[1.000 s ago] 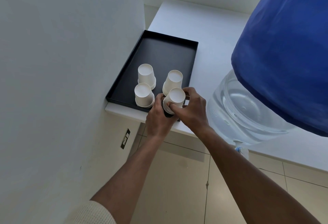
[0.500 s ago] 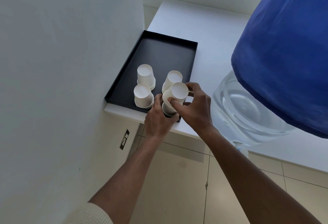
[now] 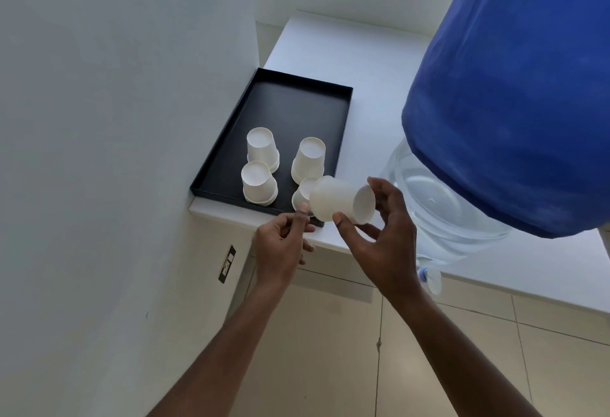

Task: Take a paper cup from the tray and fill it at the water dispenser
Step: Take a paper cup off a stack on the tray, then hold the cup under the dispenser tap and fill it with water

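Note:
My right hand (image 3: 379,241) holds a white paper cup (image 3: 341,203) tipped on its side, mouth pointing right, just above the near corner of the black tray (image 3: 280,103). My left hand (image 3: 280,248) hangs beside it at the counter's front edge, fingers loosely curled, holding nothing that I can see. Several short stacks of upturned white cups (image 3: 262,150) stand on the tray's near half; one stack (image 3: 302,193) is partly hidden behind the held cup. The water dispenser (image 3: 439,198) is a clear jug under a blue cover (image 3: 515,93), with a small tap (image 3: 429,279) below the counter edge at right.
A white counter (image 3: 356,53) carries the tray and dispenser. A white wall (image 3: 115,119) closes the left side, with a dark wall socket (image 3: 227,264) low on it. Beige floor tiles (image 3: 346,334) lie below.
The right hand has lifted the top cup off the near stack and tipped it sideways. The left hand has let go of the stack and drawn back toward me.

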`<state>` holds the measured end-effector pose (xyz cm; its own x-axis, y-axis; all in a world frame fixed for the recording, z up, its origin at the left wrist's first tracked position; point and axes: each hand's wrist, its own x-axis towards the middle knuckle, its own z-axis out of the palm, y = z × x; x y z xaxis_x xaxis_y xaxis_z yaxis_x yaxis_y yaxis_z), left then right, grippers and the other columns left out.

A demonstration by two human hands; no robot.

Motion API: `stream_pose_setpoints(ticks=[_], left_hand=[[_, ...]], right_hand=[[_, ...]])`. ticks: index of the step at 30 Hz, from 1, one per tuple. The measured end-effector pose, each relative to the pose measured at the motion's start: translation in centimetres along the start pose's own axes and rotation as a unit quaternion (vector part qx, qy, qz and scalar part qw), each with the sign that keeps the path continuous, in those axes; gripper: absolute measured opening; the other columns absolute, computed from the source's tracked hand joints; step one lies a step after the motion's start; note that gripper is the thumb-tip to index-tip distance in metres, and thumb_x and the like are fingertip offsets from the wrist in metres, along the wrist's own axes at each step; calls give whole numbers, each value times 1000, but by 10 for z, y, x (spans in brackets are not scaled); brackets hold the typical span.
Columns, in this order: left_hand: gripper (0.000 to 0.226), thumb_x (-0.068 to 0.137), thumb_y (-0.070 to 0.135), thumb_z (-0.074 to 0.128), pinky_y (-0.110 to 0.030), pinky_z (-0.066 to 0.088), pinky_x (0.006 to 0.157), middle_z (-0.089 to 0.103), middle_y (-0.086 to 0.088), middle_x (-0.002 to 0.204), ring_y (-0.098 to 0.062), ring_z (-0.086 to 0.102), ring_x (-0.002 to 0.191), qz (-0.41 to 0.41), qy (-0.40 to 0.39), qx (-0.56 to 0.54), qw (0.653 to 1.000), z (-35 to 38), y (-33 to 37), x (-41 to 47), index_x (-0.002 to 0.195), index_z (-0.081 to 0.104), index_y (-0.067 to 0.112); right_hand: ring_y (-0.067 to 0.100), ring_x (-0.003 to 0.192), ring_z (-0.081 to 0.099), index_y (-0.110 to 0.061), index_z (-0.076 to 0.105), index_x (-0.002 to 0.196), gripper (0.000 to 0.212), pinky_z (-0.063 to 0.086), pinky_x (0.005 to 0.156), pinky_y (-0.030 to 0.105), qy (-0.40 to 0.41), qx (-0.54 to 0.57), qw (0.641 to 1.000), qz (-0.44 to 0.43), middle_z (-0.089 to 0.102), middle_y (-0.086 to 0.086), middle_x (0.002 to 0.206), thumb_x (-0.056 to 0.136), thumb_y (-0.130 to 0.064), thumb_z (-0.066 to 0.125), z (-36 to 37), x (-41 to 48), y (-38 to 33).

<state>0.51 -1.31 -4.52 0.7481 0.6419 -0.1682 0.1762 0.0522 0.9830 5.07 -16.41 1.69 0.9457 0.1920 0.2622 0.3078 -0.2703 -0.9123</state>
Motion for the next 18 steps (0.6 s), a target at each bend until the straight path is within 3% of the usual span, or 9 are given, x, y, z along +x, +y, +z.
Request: stream_pose_setpoints(ticks=[1,3,5,8,13,18], left_hand=[[53,88,66,66,-26,52,43,83,-3,84,-18,72,56,-95,-42,-69,992,1,6,-7,92,77,14],[82,74,81,64,-29,58,53,83,-12,101,-20,76,73,-241,-123,-182,945,4,15,-19,110,72,7],[101,63,85,70,-35,64,67,79,-14,108,-21,78,86,-293,-168,-239,910,9,20,-32,121,66,2],[101,57,75,84,-38,65,80,77,-16,109,-24,78,94,-281,-208,-259,900,15,25,-53,125,67,3],[62,66,53,89,-34,63,75,78,-12,106,-25,74,99,-259,-220,-228,913,24,31,-77,108,76,10],[43,71,37,89,-29,62,73,81,-1,105,-19,75,100,-200,-230,-175,936,29,32,-103,111,80,23]], right_hand=[[18,126,63,-14,52,140,71,67,84,29,-1,-1,1000,2,60,-2,134,79,-22,89,-4,-9,3],[23,129,64,-11,54,140,69,68,84,38,-4,5,1000,14,60,2,139,81,-15,88,-10,-25,9],[26,129,65,-10,55,140,66,68,84,44,-1,12,999,30,61,7,139,82,-15,86,-17,-41,14],[26,125,68,-11,56,139,64,67,85,45,6,29,998,50,64,8,133,81,-6,86,-29,-64,19],[28,128,65,-8,58,136,64,63,96,49,14,58,996,73,64,11,130,79,2,86,-45,-98,28],[25,128,64,-10,60,133,63,63,98,43,15,47,997,63,67,6,130,78,-4,89,-65,-121,30]])
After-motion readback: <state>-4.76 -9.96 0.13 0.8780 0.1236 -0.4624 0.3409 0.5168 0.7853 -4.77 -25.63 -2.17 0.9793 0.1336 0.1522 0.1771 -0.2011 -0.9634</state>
